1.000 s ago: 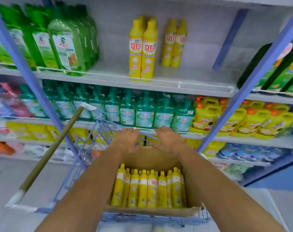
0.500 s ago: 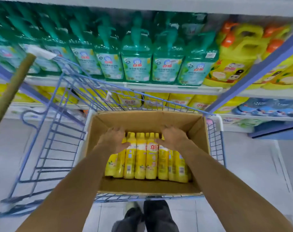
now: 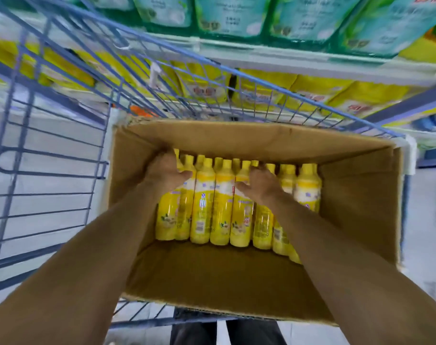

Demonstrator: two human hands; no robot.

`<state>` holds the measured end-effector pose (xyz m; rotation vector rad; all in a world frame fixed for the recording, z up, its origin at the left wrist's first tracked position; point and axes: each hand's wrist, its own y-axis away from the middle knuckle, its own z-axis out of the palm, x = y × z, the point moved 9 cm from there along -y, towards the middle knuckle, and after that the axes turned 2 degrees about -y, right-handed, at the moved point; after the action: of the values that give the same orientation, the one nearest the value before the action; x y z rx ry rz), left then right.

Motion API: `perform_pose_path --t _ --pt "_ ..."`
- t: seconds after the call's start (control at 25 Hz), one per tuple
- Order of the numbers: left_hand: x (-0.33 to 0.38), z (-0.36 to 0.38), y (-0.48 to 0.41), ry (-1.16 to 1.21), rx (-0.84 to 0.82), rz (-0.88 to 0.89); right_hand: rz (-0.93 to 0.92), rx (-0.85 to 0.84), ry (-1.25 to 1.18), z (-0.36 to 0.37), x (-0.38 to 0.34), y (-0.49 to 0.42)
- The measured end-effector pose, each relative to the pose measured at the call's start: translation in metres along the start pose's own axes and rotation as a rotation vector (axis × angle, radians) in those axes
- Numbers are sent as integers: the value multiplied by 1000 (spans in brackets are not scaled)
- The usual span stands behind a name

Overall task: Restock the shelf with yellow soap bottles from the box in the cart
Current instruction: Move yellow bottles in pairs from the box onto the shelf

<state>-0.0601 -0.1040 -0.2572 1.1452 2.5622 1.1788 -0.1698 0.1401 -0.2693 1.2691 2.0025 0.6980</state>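
Reaching deeper, left grip [image 3: 166,174] and right grip [image 3: 261,186] now clasp bottles [image 3: 223,200].

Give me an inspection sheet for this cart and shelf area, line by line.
Surface: a blue wire shopping cart carries an open brown cardboard box.
Job's things: yellow plastic soap bottles stand upright in a row in the box's far part.
Clutter: nothing seen.
Hands: the left hand and right hand are inside the box, each curled round bottle tops.
Cables: nothing seen.
Surroundings: a white store shelf runs behind the cart, with green-labelled packs on it and yellow packs under it; pale floor shows through the cart wires.
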Motion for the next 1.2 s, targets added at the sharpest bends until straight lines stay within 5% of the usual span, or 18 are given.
perform_pose_path --t 0.2,0.32,0.52,0.72,0.96,1.2 --pt "1 -10 -13 106 105 -41 156 137 -151 6 11 -17" --pt "3 17 -6 365 -41 -7 185 161 -208 5 17 -16" --pt "2 49 20 438 -50 122 178 114 -273 18 29 -12" --pt "5 56 23 352 -193 111 193 144 -657 37 29 11" --pt "13 29 61 560 -140 278 -19 184 -732 4 13 70" --pt "79 -88 153 727 2 525 -181 404 -821 -91 -22 155"
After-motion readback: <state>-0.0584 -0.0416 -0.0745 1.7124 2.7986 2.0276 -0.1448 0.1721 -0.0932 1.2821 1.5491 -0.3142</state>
